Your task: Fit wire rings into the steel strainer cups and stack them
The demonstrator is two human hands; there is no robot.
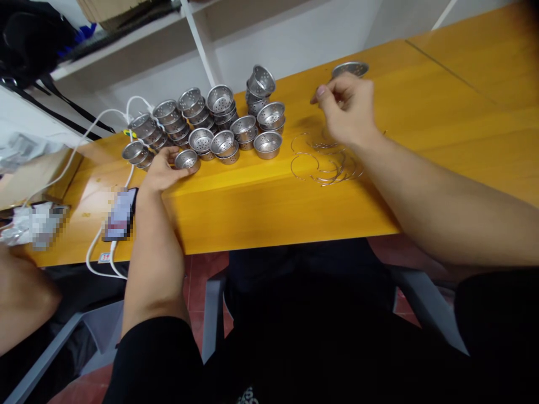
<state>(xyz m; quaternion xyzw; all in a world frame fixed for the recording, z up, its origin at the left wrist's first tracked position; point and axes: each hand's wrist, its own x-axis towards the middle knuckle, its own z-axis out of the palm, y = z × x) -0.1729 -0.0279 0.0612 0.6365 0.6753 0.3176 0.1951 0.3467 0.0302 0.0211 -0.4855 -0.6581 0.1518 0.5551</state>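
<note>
Several small perforated metal strainer cups (219, 120) stand in stacks on a yellow wooden table (295, 207). My left hand (162, 171) rests at the near edge of the group, its fingers closed around one cup (187, 160). My right hand (347, 109) hovers above a loose pile of thin wire rings (326, 160), fingers pinched together; whether a ring is between them I cannot make out. One metal cup (350, 69) lies apart just beyond my right hand.
A phone (120, 214) lies by the table's left front edge with white cables (99, 249) around it. Crumpled packaging (33, 224) sits at far left. Another person's arm (21, 297) shows at lower left. A white shelf (168, 33) stands behind.
</note>
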